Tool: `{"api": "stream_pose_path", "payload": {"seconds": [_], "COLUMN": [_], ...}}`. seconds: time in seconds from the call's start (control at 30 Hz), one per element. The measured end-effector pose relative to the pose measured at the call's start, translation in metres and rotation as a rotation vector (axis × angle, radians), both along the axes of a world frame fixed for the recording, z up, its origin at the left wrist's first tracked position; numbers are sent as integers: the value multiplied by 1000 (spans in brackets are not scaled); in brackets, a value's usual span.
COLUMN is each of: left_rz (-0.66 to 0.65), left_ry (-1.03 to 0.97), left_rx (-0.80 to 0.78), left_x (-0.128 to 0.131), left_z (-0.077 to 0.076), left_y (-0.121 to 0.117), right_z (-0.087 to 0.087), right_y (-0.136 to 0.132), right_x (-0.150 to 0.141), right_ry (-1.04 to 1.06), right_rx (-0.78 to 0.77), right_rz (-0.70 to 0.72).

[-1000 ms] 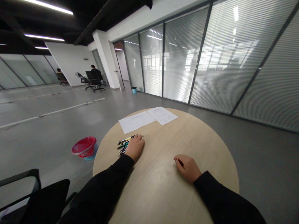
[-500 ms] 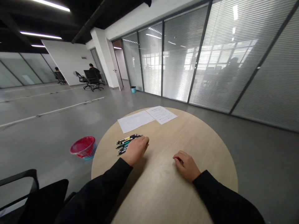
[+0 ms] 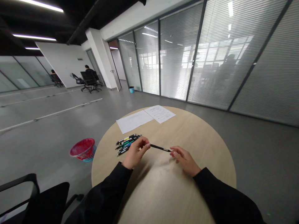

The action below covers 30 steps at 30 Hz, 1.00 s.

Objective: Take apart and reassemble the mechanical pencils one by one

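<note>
Partly hidden, a black pen (image 3: 160, 147) in the left hand (image 3: 136, 152)'s grip, the right hand (image 3: 186, 160)'s grip unclear.

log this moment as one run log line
left hand: holds one end of black pen | right hand: fingers at other end, grip unclear | other pens: bunched on table

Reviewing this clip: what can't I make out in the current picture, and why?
All in the head view:
- Text on the two sheets: too small and faint.
- Number of pens in the pile: they overlap, and the left hand may cover some.
- Whether the right hand touches the black pen: fingers and pen tip merge at this size.
- Full shape of the near chair: cut off by the picture's edge.
</note>
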<state>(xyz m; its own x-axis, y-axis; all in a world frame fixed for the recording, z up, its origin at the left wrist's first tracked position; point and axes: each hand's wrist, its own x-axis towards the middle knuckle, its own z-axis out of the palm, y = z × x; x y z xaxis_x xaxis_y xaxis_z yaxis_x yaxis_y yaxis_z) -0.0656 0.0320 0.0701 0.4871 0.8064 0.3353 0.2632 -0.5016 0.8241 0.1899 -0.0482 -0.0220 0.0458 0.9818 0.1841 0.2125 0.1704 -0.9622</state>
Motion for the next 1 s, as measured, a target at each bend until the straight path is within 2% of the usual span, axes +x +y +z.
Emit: {"api": "stream_pose_path", "payload": {"seconds": [0.13,0.5,0.77,1.0], "left_rz": [-22,-73,-58,-14], "left_ry": [-189,-236,-246,-265], "left_rx": [-150,-334,-362,-343], "left_x": [1,12,11,10], "left_z": [-23,-60,-66,-68], "left_y": [-2,-3,-1,3], "right_z": [1,-2,-9,-7], "right_y": [3,9,10,11], "right_x": [0,1,6,-1], "right_ry": [151,282,281,278], "right_rx": [25,10,2,5], "right_rz": [57,-191,-215,-220]}}
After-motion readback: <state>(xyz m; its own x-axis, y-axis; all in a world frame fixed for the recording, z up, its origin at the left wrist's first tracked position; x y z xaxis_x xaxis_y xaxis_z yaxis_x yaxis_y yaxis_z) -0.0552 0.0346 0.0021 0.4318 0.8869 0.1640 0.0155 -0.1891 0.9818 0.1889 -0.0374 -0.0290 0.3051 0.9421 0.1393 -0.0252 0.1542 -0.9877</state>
